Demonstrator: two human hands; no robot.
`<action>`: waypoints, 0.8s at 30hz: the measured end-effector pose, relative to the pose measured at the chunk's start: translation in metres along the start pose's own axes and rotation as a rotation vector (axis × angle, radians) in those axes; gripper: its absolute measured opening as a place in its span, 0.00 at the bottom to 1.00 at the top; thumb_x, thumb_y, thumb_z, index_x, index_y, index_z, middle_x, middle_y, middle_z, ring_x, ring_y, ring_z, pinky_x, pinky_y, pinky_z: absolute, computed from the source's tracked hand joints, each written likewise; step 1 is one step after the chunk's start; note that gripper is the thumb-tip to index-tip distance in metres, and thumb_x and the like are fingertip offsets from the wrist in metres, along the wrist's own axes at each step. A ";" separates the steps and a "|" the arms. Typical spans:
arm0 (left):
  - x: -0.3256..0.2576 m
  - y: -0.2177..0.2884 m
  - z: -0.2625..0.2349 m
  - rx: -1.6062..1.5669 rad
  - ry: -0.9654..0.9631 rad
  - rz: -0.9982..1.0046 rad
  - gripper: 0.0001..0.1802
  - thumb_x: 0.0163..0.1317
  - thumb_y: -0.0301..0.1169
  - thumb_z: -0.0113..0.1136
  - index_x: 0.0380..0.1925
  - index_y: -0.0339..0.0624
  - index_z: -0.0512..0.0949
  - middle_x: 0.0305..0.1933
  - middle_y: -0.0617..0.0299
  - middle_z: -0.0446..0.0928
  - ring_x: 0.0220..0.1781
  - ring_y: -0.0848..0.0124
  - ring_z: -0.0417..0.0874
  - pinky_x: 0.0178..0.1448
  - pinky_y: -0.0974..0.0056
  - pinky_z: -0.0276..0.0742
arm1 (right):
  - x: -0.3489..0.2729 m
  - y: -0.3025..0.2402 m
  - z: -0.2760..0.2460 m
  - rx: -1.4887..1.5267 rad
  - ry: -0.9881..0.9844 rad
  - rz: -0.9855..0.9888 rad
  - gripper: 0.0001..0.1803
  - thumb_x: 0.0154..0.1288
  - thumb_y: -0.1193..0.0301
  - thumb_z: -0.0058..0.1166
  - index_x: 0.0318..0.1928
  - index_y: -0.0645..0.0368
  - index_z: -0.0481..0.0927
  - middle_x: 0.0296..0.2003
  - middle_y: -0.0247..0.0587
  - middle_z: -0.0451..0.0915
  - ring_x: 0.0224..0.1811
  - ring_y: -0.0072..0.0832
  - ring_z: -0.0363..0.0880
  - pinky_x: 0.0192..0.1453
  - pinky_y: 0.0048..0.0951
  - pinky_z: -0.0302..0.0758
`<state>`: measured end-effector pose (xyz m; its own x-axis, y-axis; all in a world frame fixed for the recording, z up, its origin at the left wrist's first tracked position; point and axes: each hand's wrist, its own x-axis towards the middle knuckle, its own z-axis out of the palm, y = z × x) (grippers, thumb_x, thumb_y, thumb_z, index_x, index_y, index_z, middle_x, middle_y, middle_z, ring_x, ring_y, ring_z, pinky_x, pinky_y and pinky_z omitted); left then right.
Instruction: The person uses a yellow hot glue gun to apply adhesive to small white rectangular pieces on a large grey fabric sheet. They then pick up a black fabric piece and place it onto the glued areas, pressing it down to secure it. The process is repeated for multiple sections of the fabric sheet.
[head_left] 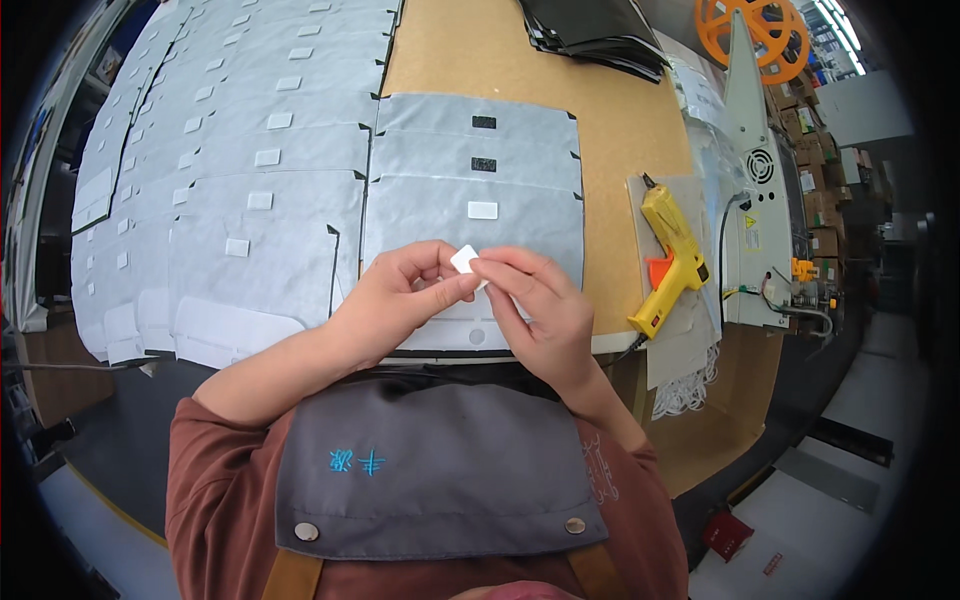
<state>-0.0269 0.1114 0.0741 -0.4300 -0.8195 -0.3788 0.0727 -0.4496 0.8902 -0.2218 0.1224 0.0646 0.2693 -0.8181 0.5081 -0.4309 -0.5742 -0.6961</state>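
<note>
Between my fingertips is a small white rounded pad. My left hand pinches it from one side and my right hand from the other, both just above the near part of a grey sheet. A sliver of white shows under my right fingers; I cannot tell if it belongs to the same pad. Down the sheet's middle run a black fuzzy patch, a second black patch and a white pad nearest my hands.
More grey sheets with rows of white pads cover the left of the table. A yellow glue gun lies on cardboard at the right, beside a pale machine with an orange reel. Black sheets are stacked at the back.
</note>
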 end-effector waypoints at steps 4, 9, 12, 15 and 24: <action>0.003 -0.006 -0.005 0.091 -0.010 0.082 0.11 0.69 0.37 0.62 0.41 0.40 0.81 0.33 0.71 0.79 0.32 0.85 0.73 0.37 0.74 0.69 | 0.005 -0.006 0.000 0.401 0.038 0.339 0.11 0.61 0.82 0.62 0.45 0.61 0.84 0.45 0.41 0.83 0.39 0.26 0.83 0.41 0.26 0.80; 0.007 -0.006 0.000 0.117 0.021 0.136 0.08 0.68 0.33 0.63 0.40 0.40 0.81 0.32 0.72 0.79 0.29 0.86 0.71 0.33 0.75 0.68 | 0.003 0.006 -0.003 0.283 0.016 0.254 0.09 0.62 0.81 0.63 0.43 0.62 0.84 0.43 0.42 0.84 0.38 0.26 0.83 0.39 0.24 0.79; 0.003 0.004 0.001 0.294 0.192 0.197 0.06 0.63 0.29 0.67 0.37 0.42 0.80 0.32 0.71 0.79 0.24 0.85 0.69 0.27 0.75 0.65 | 0.005 0.002 -0.005 0.172 0.007 0.237 0.07 0.63 0.79 0.62 0.42 0.62 0.84 0.37 0.41 0.85 0.33 0.26 0.84 0.36 0.23 0.79; 0.006 -0.006 0.002 0.549 0.364 0.576 0.07 0.60 0.23 0.68 0.34 0.42 0.78 0.34 0.71 0.79 0.20 0.87 0.59 0.23 0.76 0.56 | 0.005 -0.002 -0.002 0.105 -0.012 0.281 0.06 0.63 0.79 0.62 0.41 0.62 0.84 0.33 0.40 0.86 0.31 0.26 0.86 0.34 0.22 0.79; 0.010 -0.009 0.002 0.642 0.294 0.549 0.10 0.56 0.26 0.72 0.32 0.44 0.78 0.32 0.71 0.81 0.20 0.80 0.67 0.22 0.72 0.63 | -0.002 0.000 -0.004 0.370 -0.080 0.417 0.13 0.67 0.80 0.53 0.50 0.67 0.83 0.41 0.48 0.87 0.40 0.28 0.88 0.44 0.25 0.81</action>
<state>-0.0336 0.1086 0.0627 -0.2285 -0.9583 0.1716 -0.3549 0.2461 0.9019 -0.2260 0.1247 0.0656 0.2112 -0.9698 0.1222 -0.1882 -0.1630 -0.9685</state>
